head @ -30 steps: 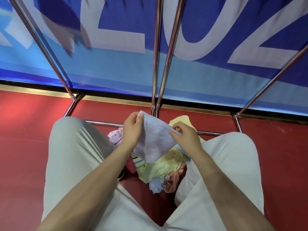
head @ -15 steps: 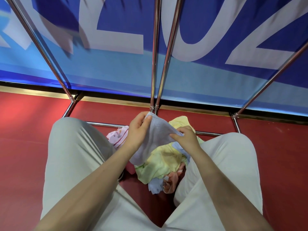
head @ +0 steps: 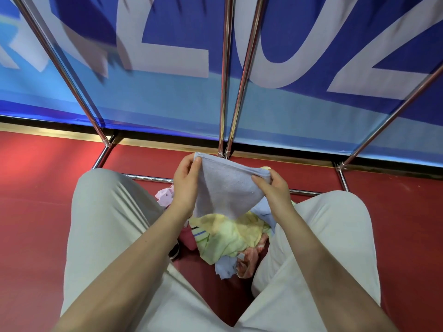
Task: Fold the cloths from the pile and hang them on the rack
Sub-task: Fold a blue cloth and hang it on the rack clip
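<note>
Cloth now stretched between hands; banner "20".

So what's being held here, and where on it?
A light blue cloth, pinched at its two top corners: left hand on one, right hand on the other.

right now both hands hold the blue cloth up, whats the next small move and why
Probably lift the cloth up toward a rack bar and drape it over. The left hand and right hand pinch its top corners, it already looks folded and hangs clear of the pile, and the rack's bars stand right behind it.
</note>
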Motion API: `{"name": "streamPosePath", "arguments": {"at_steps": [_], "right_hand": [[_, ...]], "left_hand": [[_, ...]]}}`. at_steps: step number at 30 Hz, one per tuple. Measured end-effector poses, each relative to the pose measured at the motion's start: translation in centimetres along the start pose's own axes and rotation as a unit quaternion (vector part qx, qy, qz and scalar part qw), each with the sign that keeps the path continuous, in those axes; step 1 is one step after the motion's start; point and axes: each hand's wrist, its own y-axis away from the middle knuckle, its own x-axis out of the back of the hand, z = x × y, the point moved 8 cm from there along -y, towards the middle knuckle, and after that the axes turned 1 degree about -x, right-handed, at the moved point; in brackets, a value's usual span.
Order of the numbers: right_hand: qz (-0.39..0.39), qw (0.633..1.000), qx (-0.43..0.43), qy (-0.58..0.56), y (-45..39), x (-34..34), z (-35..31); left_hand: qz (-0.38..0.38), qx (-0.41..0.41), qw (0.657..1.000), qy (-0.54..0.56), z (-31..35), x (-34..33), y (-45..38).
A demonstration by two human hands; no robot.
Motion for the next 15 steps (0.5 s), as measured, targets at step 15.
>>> {"name": "streamPosePath", "arguments": {"at_steps": [15], "right_hand": [[0.099,0.993,0.061,-0.014,0.5,1.9,-1.7]], "left_hand": [[-0.012,0.045,0.999,0.015,-0.8,-1.6,0.0]]}}
